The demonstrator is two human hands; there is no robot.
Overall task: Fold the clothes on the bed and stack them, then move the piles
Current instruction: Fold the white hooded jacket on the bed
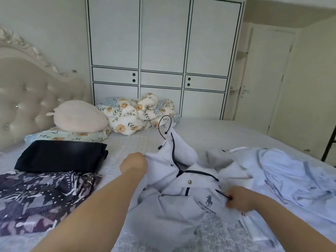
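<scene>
soft white hooded jacket with navy piping (183, 180), crumpled in the middle of the pale grey textured bed (127, 142), brass snap at the placket, dark horse-and-rider emblem on the chest. left hand (133, 163) bunched on the jacket's left edge, fingers curled shut around the cloth. right hand (240, 200) blurred, fingers pinched closed on the thin dark drawstring (224, 195). rumpled pale blue garment (291, 175) just beside, to the right. smooth folded navy cloth (60, 155) and patterned purple-grey fabric (41, 195) lying flat at left, touching. floral padded quilt (138, 113) heaped by the white wardrobe (163, 42).
</scene>
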